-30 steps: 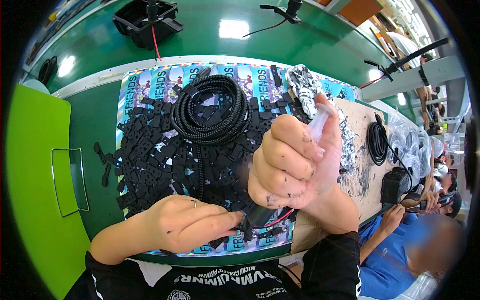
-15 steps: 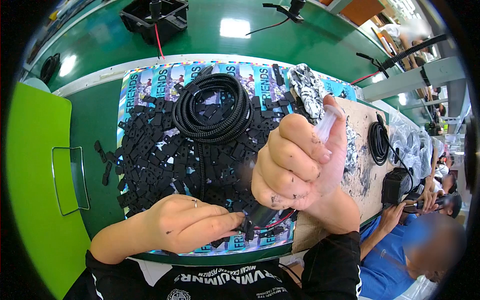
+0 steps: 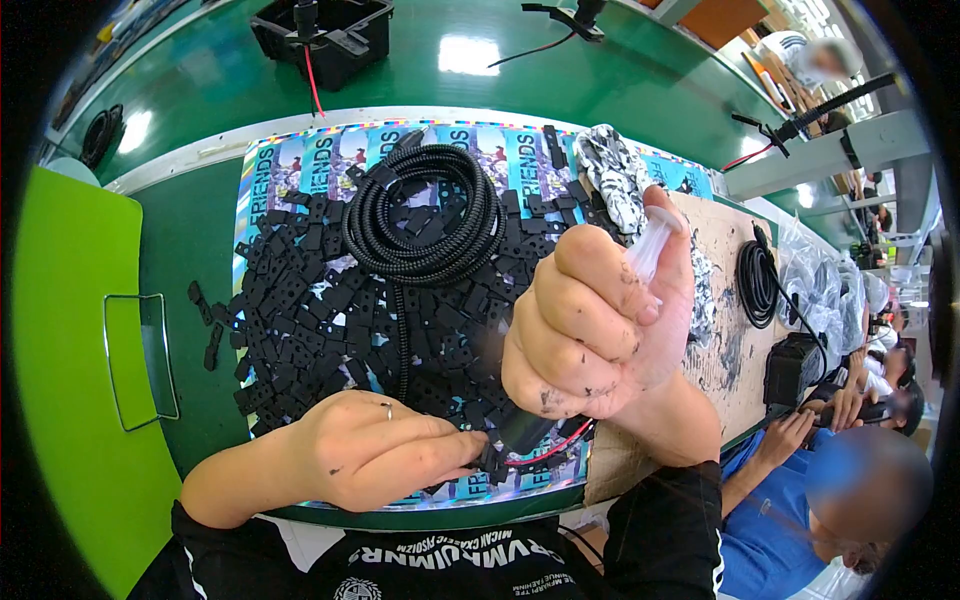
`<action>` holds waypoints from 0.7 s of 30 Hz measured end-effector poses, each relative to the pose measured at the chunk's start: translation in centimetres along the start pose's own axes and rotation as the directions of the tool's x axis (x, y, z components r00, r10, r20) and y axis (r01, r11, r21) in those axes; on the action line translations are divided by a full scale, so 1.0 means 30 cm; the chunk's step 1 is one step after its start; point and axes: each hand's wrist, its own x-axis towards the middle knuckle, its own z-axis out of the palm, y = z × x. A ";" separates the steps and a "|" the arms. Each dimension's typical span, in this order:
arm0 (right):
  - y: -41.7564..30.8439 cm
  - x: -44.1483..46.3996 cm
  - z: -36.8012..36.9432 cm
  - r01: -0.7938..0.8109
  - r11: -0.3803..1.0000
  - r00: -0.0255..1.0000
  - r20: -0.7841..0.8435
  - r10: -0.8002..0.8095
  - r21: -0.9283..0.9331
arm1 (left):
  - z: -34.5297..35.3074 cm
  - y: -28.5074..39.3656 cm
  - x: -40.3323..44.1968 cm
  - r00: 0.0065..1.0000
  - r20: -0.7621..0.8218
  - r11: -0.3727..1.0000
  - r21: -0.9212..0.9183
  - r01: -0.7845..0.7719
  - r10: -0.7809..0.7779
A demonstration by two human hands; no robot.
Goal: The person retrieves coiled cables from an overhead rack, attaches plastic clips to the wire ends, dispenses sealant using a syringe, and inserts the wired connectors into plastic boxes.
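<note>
My right hand [image 3: 590, 330] is wrapped round a syringe, its thumb over the end of the clear plunger [image 3: 652, 250]. Below the fist the dark barrel [image 3: 522, 430] slants down toward my left hand [image 3: 380, 450]. Between the fingertips of that hand is a small black part [image 3: 490, 458], mostly covered by the fingers. A red and black wire [image 3: 550, 452] runs from beside this part to the right. Behind both hands lies a coil of black corrugated tubing [image 3: 425, 265] on a heap of small flat black plates [image 3: 300, 300].
Printed sheets [image 3: 525, 150] cover the green bench, with stained cardboard [image 3: 735, 370] to the right. A patterned cloth [image 3: 615, 180] and a cable coil [image 3: 757, 285] lie there. A green panel [image 3: 70, 380] stands left. A co-worker in blue [image 3: 770, 510] sits at right.
Both hands hold almost the same pose, the right thumb still on the plunger. The view has shifted very slightly. A person at the upper right has moved a little.
</note>
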 end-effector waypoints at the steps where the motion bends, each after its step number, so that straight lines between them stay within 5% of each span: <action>1: 0.001 0.000 0.000 -0.001 1.000 1.000 0.000 0.001 0.004 | -0.002 0.000 0.003 1.000 0.006 1.000 -0.017 0.001 -0.001; 11: 0.007 -0.003 0.003 -0.009 1.000 1.000 0.004 0.009 -0.016 | -0.005 0.001 0.006 0.999 0.030 0.978 -0.204 0.037 -0.031; 21: 0.015 0.003 0.014 0.022 0.993 0.999 0.036 -0.018 -0.113 | 0.035 0.023 -0.002 0.997 -0.070 0.995 -0.100 0.013 -0.020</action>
